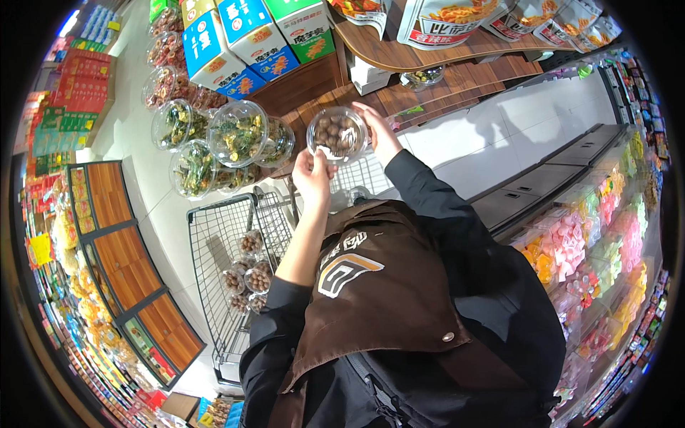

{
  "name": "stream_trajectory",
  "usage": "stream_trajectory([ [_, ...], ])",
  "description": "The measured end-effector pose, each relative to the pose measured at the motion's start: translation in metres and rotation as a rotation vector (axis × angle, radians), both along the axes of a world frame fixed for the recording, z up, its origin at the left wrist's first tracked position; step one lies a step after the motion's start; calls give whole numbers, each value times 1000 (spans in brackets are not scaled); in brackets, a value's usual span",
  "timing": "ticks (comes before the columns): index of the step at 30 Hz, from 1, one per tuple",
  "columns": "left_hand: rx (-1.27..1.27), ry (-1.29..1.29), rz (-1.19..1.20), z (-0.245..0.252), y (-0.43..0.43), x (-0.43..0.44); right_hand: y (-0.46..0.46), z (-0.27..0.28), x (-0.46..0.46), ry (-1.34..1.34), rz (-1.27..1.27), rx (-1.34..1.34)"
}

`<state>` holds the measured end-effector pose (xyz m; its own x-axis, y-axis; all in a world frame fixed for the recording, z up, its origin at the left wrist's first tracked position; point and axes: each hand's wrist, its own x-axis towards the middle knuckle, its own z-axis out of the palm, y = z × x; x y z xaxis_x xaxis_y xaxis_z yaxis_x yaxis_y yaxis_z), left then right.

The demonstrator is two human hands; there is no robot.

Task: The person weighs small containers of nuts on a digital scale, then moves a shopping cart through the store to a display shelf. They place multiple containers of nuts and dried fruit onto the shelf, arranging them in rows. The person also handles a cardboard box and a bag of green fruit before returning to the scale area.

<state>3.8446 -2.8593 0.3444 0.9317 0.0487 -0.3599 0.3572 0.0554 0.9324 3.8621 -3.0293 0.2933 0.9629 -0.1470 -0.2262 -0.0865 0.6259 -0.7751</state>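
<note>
Between my two hands is a round clear plastic tub of brown, ball-shaped snacks (337,134), held over the edge of a wooden display shelf. The fingers of my left hand (314,176) grip the tub's near left rim. My right hand (379,131) holds its right side, with the fingers along the far edge. Left of the tub stand stacked clear tubs of dried green vegetable snacks (238,131). Several tubs of similar brown balls (258,280) lie in a wire shopping cart (206,241) below, to the left of my left forearm.
Snack boxes (257,45) stand on the display ahead, beside tubs of reddish snacks (160,88). Pouches (449,21) line the upper wooden shelf (396,56), which juts out beyond my hands. Candy bins (567,246) are on the right, and a wood-panelled shelf unit (128,257) is at the left.
</note>
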Motion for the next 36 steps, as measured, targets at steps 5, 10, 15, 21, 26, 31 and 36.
stream_trajectory([
  [5,-173,80,142,-15,-16,19,37,-12,20,-88,-145,-130],
  [10,-196,219,-269,-24,18,-18,62,-38,55,22,-383,-139],
  [15,-186,406,-217,-41,86,-96,72,-58,72,-35,-449,-210],
  [21,-92,480,117,-63,191,-164,51,-67,67,17,-310,-257],
  [26,-30,374,305,-90,270,-197,44,-48,50,195,-314,-390],
  [31,406,151,286,-120,311,-232,77,-63,3,369,-370,-364],
  [36,767,43,-28,-147,325,-247,158,-104,-39,480,-345,-299],
])
